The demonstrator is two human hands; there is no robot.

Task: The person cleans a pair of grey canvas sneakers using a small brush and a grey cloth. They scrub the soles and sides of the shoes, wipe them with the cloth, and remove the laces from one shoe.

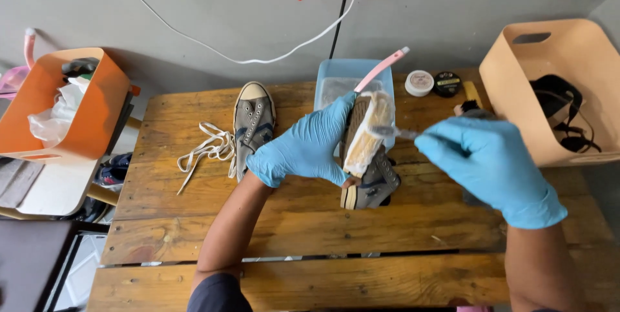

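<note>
front: bare counter [310, 234] | left: shoe [253, 128], laces [205, 147] | back: tub [352, 79], jars [433, 83] | right: bin [549, 86]

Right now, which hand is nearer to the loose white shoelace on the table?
Left. The left hand, holding a grey sneaker, sits beside the shoelace; the right hand is farther off, beyond that sneaker.

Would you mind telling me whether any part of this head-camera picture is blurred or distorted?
Head view: the right hand and its brush are motion-blurred; the left hand and grey sneaker are sharper; the wooden table edges bow from wide-angle distortion; lighting is soft and even.
</note>
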